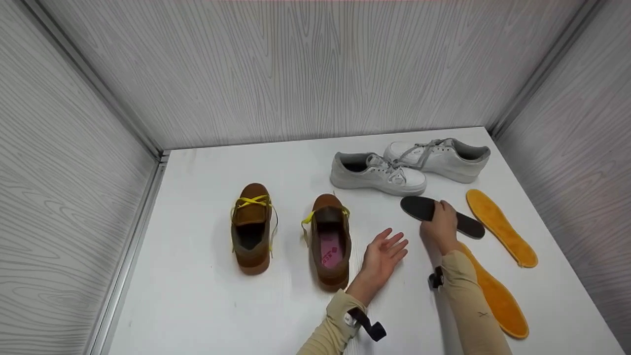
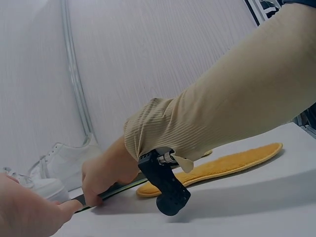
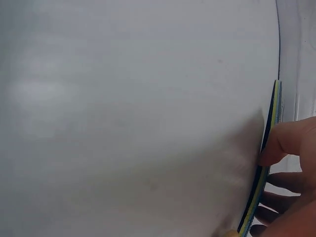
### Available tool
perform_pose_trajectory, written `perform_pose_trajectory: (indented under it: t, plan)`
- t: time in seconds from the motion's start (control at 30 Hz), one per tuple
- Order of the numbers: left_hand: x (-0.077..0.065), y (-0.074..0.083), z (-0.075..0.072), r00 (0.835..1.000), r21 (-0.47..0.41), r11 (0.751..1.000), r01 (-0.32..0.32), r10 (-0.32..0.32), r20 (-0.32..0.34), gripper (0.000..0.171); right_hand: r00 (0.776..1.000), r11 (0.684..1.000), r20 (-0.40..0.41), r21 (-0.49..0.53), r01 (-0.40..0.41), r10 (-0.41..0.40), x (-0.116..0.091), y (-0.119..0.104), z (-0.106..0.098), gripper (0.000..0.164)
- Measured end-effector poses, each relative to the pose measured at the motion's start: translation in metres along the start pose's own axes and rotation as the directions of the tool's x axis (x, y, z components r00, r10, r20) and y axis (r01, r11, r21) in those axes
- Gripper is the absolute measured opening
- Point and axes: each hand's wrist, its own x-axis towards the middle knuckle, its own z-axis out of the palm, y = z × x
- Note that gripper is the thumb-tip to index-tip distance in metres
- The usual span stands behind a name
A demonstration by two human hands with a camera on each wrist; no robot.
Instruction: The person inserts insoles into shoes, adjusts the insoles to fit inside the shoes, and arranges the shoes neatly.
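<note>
My right hand point(image 1: 442, 228) grips a black insole point(image 1: 419, 208) near its middle, at the right of the table. In the right wrist view the insole point(image 3: 257, 185) stands edge-on with layered yellow and blue edges, the thumb on one side and the fingers on the other. My left hand point(image 1: 382, 260) holds nothing; its palm is turned up and its fingers are loosely extended. Left of it is a brown shoe point(image 1: 315, 246) with yellow laces and a pink insole point(image 1: 331, 249) inside. A second brown shoe point(image 1: 252, 257) stands farther left.
Two white sneakers point(image 1: 379, 181) point(image 1: 451, 165) stand at the back right. One orange insole point(image 1: 500, 227) lies at the right edge, and another orange insole point(image 1: 503, 301) lies partly under the right forearm. Grey panels point(image 1: 296, 69) enclose the white table point(image 1: 197, 305) at the back and sides.
</note>
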Motion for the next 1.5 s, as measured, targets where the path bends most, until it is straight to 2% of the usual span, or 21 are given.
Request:
perform_pose_trajectory:
  t: [0.27, 0.63, 0.8, 1.17, 1.5]
  plan:
    - [0.005, -0.002, 0.001, 1.000, -0.014, 1.000, -0.021, 0.021, -0.011, 0.062, 0.998, 1.000, -0.067, 0.014, 0.007, -0.006, -0.005, -0.001, 0.004, 0.064]
    - [0.003, 0.000, 0.004, 0.999, -0.015, 0.999, -0.041, 0.040, -0.026, 0.062, 1.000, 0.998, -0.007, 0.056, -0.003, 0.003, -0.013, -0.016, 0.003, 0.066]
    - [0.003, 0.001, 0.004, 0.999, -0.011, 0.999, -0.036, 0.035, -0.027, 0.062, 1.000, 0.997, -0.006, 0.078, 0.007, -0.007, -0.014, -0.025, 0.001, 0.069]
    - [0.007, 0.000, 0.001, 0.997, 0.009, 0.999, -0.034, 0.034, -0.067, 0.059, 0.993, 0.988, -0.045, 0.103, 0.117, -0.113, -0.021, -0.046, 0.001, 0.066]
    - [0.008, 0.005, 0.001, 0.997, 0.025, 0.999, -0.044, 0.045, -0.060, 0.062, 0.981, 0.971, -0.047, 0.140, 0.192, -0.188, -0.026, -0.070, 0.004, 0.064]
